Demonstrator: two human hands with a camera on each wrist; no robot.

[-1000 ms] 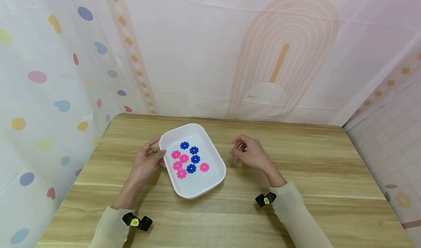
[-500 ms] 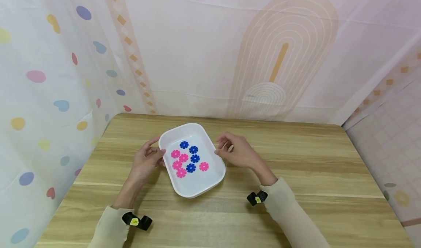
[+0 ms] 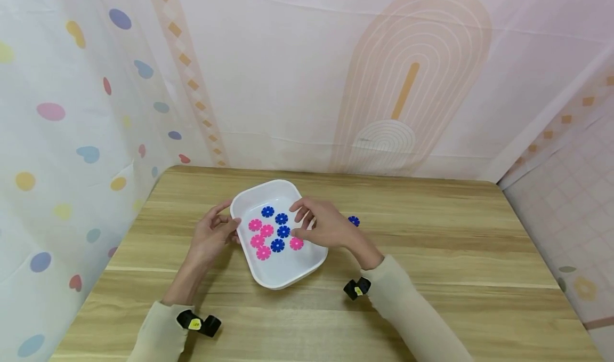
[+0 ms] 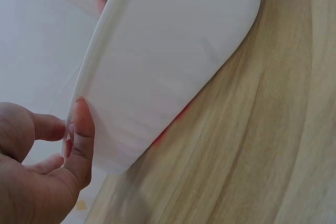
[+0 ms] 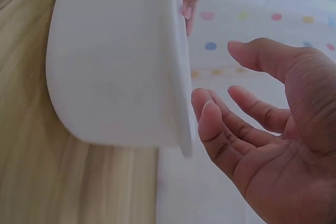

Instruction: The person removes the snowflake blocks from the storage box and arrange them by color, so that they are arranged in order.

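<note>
Right hand (image 3: 322, 228) was moved from bare desk (image 3: 431, 244) to over white tray (image 3: 249, 196), fingers released, empty. Blue disc (image 3: 353, 220) was left on desk. Tray rim was gripped by left hand (image 3: 213, 234); nine discs inside.

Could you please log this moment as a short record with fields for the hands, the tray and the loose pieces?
left hand: holds the near-left rim of the white tray, thumb on the edge
right hand: open, over the tray's right side, holding nothing
tray contents: pink and blue flower discs
outside tray: one blue flower disc on the wooden table
</note>
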